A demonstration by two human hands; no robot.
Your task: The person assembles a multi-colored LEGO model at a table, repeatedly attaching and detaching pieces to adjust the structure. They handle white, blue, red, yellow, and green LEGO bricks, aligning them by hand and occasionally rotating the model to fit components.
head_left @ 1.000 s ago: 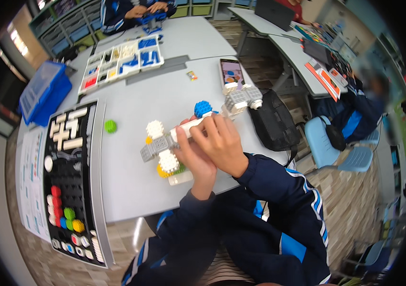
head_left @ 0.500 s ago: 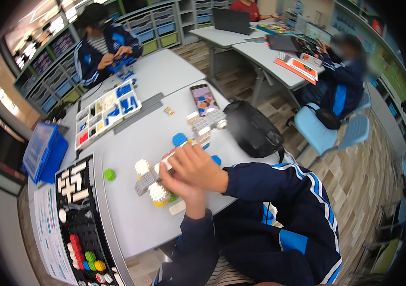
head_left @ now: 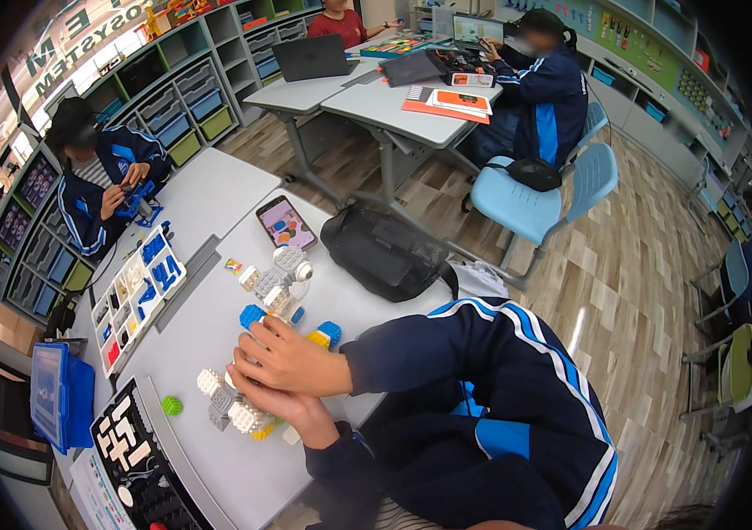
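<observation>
The right hand (head_left: 292, 358) lies flat-fingered over a block model (head_left: 233, 402) of white, grey and yellow pieces, pressing on it from above, while the left hand (head_left: 283, 408) cups the same model from beneath, fingers curled around it. The model sits near the desk's (head_left: 217, 327) near edge, toward the person's left. Just beyond the hands lie a blue block (head_left: 252, 315) and a yellow-and-blue piece (head_left: 325, 335); past those stands a second grey-and-white build (head_left: 274, 281).

A small green round piece (head_left: 171, 405) rests near the desk's left edge. A black sorting tray (head_left: 142, 459) with white, red and green parts occupies the near left corner, and a white compartment tray (head_left: 137, 291) with blue and red parts lies along the far left edge. A phone (head_left: 286, 223) with a colourful screen sits at the far edge, beside a black bag (head_left: 385, 252).

The desk is pale grey; the floor is wood-patterned. Shelves with coloured bins line the wall. Other people sit at neighbouring desks, one on a light blue chair (head_left: 535, 199).
</observation>
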